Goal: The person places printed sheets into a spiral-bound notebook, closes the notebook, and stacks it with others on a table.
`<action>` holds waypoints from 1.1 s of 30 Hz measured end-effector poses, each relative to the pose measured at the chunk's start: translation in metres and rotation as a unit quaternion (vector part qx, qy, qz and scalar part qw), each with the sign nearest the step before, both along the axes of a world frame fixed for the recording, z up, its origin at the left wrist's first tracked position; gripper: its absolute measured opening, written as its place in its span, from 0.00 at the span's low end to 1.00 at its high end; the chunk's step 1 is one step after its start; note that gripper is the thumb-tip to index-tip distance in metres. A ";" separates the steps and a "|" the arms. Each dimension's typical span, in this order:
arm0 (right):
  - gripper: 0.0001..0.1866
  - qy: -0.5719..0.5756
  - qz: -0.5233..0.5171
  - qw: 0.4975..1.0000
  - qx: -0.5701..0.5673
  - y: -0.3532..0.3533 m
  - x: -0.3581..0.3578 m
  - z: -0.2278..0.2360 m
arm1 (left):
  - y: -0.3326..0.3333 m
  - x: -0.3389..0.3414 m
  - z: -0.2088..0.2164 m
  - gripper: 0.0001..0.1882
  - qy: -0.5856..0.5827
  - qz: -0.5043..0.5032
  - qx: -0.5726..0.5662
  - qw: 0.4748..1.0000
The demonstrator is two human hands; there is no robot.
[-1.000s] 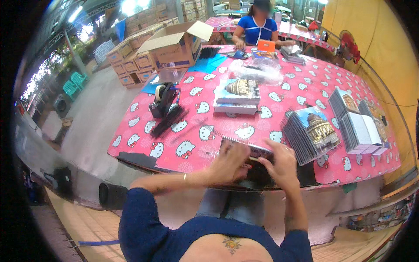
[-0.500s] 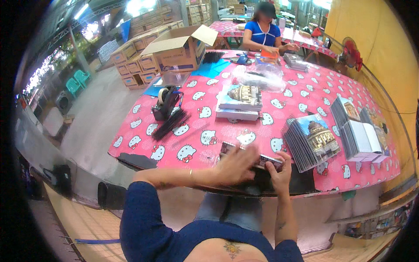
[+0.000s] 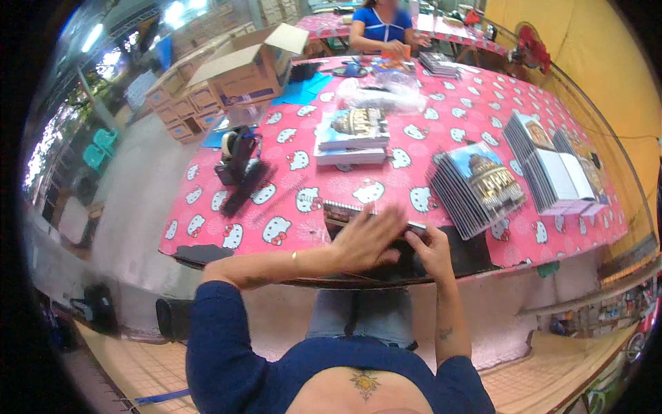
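Fingers of the left hand are extended and nearly together, palm down across a spiral-bound notebook; motion blur prevents confirming firm contact. Right hand closes thumb and fingertips on the notebook's right end. The notebook is directly before the wearer, its coil side facing away, over a black sheet at the near edge of the table. Risk, in judgement: with one end pinched and the other hand sweeping, the notebook could pivot or slip toward the lap, and uneven palm pressure could bend the coil or crease the cover. Beyond, on the pink cat-print tablecloth, lie a single wire coil and a bundle of black coils, liable to snag a passing sleeve. A tape dispenser stands behind the bundle. At right, a fanned notebook stack leans over, near the right hand; an elbow knock could spread it. Farther off are a central notebook stack, crumpled clear plastic, an open cardboard box and a co-worker in a blue top.
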State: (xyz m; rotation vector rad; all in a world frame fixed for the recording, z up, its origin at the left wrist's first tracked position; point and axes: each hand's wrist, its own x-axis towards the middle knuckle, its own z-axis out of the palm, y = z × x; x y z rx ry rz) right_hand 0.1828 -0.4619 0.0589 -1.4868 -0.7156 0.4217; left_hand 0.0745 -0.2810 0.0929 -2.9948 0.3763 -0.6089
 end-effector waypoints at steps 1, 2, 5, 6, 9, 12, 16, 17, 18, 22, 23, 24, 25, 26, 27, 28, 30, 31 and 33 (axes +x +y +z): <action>0.12 -0.004 0.013 1.000 0.023 -0.002 0.000 0.000 | -0.007 -0.020 -0.025 0.42 0.009 -0.062 -0.017 0.998; 0.13 -0.021 0.011 1.000 0.018 0.001 0.000 0.001 | -0.010 -0.031 -0.037 0.42 0.018 -0.123 -0.027 0.992; 0.16 -0.032 0.012 0.999 -0.024 0.001 0.002 -0.006 | 0.002 0.022 0.019 0.43 -0.026 0.061 0.020 0.998; 0.15 -0.024 0.024 0.999 -0.017 0.002 0.000 -0.001 | 0.004 0.027 0.024 0.42 -0.076 0.073 0.041 0.994; 0.13 -0.071 0.041 0.996 0.029 0.000 0.000 0.005 | -0.011 -0.014 -0.031 0.44 -0.004 -0.073 0.036 0.997; 0.14 -0.082 0.065 0.994 -0.028 -0.008 0.006 0.007 | -0.010 0.022 0.015 0.46 -0.040 0.077 0.065 0.994; 0.12 -0.071 0.022 0.997 0.000 -0.002 0.003 -0.001 | -0.019 -0.011 -0.023 0.43 -0.018 -0.071 0.015 0.997; 0.13 -0.081 0.026 0.996 0.010 -0.002 0.005 -0.004 | -0.025 -0.013 -0.016 0.39 -0.012 -0.062 -0.065 0.996; 0.13 -0.091 0.030 0.995 -0.015 -0.003 0.005 0.005 | -0.026 -0.010 0.000 0.38 -0.025 -0.036 -0.083 0.996; 0.14 -0.083 0.023 0.996 0.005 -0.011 0.004 0.023 | -0.016 0.016 0.036 0.22 -0.067 -0.011 -0.161 0.985; 0.13 -0.039 0.025 0.999 0.019 -0.018 0.006 0.031 | -0.015 0.017 0.033 0.19 -0.051 -0.023 -0.165 0.985; 0.13 0.006 0.027 0.999 0.033 -0.023 0.010 0.035 | -0.013 0.017 0.030 0.16 -0.034 -0.034 -0.169 0.984; 0.12 -0.048 0.033 0.998 0.004 -0.024 0.020 0.035 | -0.013 0.019 0.027 0.10 -0.068 -0.037 -0.154 0.985; 0.11 -0.060 0.051 0.997 -0.024 -0.025 0.026 0.039 | -0.013 0.020 0.025 0.09 -0.073 -0.043 -0.155 0.984; 0.11 -0.074 0.073 0.993 -0.051 -0.024 0.032 0.045 | -0.010 0.020 0.024 0.09 -0.080 -0.046 -0.154 0.984; 0.11 -0.088 0.095 0.989 -0.077 -0.022 0.036 0.050 | -0.009 0.020 0.024 0.09 -0.087 -0.049 -0.152 0.983; 0.08 -0.135 0.129 0.980 -0.065 -0.018 0.042 0.059 | -0.008 0.020 0.026 0.09 -0.068 -0.056 -0.157 0.984; 0.07 -0.159 0.140 0.976 -0.050 -0.017 0.043 0.061 | -0.008 0.019 0.027 0.09 -0.059 -0.058 -0.158 0.984; 0.05 -0.227 0.096 0.968 -0.044 -0.011 0.041 0.061 | -0.013 0.018 0.032 0.08 -0.027 -0.044 -0.145 0.988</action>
